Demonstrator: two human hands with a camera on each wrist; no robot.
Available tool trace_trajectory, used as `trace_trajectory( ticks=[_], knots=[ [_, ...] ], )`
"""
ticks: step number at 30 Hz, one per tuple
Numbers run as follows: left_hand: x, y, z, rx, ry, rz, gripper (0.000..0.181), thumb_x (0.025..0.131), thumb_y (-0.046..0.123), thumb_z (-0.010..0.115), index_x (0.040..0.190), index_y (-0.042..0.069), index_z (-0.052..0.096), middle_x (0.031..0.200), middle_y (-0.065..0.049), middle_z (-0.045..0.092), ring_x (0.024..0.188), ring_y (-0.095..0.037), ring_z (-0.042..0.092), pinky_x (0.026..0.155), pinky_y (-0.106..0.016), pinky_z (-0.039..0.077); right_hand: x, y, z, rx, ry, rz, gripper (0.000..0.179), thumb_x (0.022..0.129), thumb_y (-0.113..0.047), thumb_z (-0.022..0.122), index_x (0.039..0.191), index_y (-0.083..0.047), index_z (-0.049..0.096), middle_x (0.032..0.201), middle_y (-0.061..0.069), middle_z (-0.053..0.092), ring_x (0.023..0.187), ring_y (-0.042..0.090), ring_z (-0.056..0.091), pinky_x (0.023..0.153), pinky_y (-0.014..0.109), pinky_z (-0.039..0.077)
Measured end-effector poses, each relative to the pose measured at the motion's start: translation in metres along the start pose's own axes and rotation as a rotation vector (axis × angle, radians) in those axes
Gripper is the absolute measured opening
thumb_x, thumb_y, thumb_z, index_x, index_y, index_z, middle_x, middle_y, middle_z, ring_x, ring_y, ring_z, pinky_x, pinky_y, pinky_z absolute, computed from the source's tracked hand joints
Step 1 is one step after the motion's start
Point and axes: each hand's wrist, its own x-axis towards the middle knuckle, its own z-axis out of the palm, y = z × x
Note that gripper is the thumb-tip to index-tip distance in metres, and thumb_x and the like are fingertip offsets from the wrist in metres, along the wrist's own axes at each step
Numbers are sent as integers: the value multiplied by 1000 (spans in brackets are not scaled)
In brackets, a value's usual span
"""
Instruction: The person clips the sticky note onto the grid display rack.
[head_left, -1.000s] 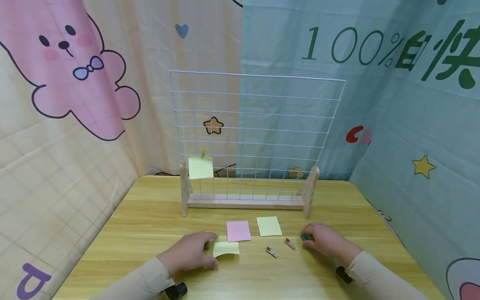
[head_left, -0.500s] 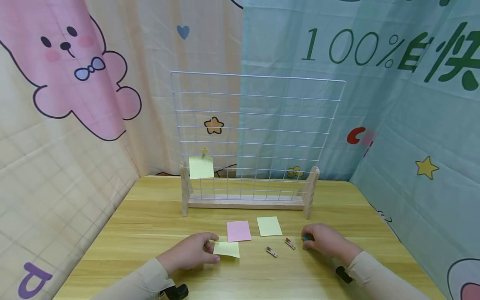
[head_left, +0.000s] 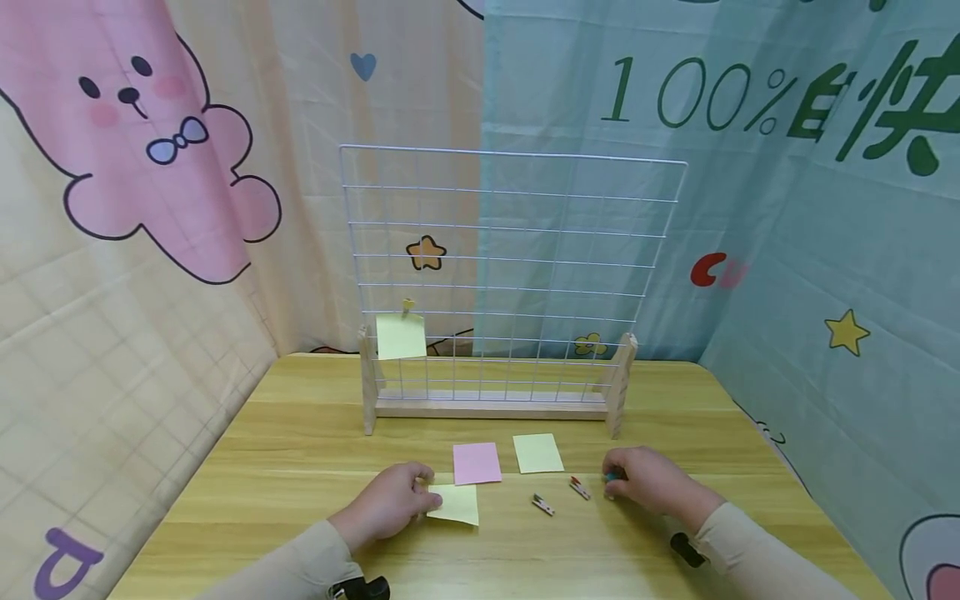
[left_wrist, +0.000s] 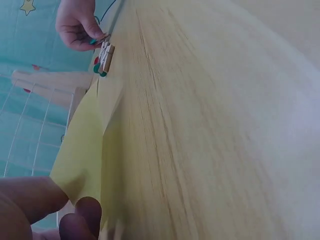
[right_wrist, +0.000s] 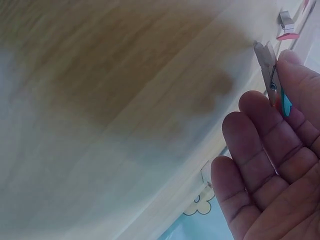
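My left hand (head_left: 390,502) pinches the left edge of a yellow sticky note (head_left: 456,505) between thumb and fingers. In the left wrist view that note (left_wrist: 82,145) is tilted up off the wood. On the right, my right hand (head_left: 648,482) holds a small wooden clothespin (right_wrist: 267,67) with a teal decoration between thumb and forefinger; the other fingers are loosely bent. A pink sticky note (head_left: 477,463) and a second yellow note (head_left: 538,453) lie between the hands. Two more clothespins, one red-topped (head_left: 580,489) and one dark-topped (head_left: 543,505), lie nearer the right hand.
Behind the notes stands a white wire grid (head_left: 510,258) on a wooden base (head_left: 491,409). Another yellow note (head_left: 401,337) hangs at its lower left from a yellow clip (head_left: 408,307). Printed curtains (head_left: 810,250) enclose the wooden table (head_left: 300,433).
My left hand has shifted slightly right, and its thumb now lies over the note's edge. The curled note has flattened somewhat in the head view. My right hand stays in place with the clothespin.
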Motion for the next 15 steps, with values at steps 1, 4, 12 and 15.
trace_trajectory(
  ticks=[1, 4, 12, 15],
  knots=[
    [0, 1, 1, -6, 9, -9, 49, 94, 19, 79, 131, -9, 63, 90, -3, 71, 75, -15, 62, 66, -31, 51, 0, 0, 0, 1, 0, 0, 16, 90, -25, 84, 93, -21, 68, 81, -13, 60, 73, 4, 49, 65, 26, 44],
    [0, 2, 2, -10, 31, -21, 48, 92, 15, 80, 130, -10, 63, 89, -3, 70, 76, -15, 61, 68, -31, 51, 0, 0, 0, 6, 0, -7, 15, 90, -24, 84, 94, -20, 71, 83, -14, 63, 74, 3, 50, 66, 26, 45],
    [-2, 3, 4, -50, 45, -35, 52, 90, 12, 80, 134, -11, 61, 83, -3, 67, 59, -12, 52, 56, -29, 46, -1, 2, -2, 44, -9, -42, 7, 92, -20, 81, 96, -18, 76, 89, -13, 71, 75, -2, 53, 67, 25, 50],
    [-2, 4, 3, -68, 38, -35, 54, 91, 11, 79, 137, -9, 59, 84, -3, 67, 54, -11, 49, 51, -27, 44, -1, 3, -2, 38, -10, -53, 5, 93, -19, 80, 93, -20, 76, 87, -13, 71, 73, -2, 52, 65, 24, 48]
  ],
)
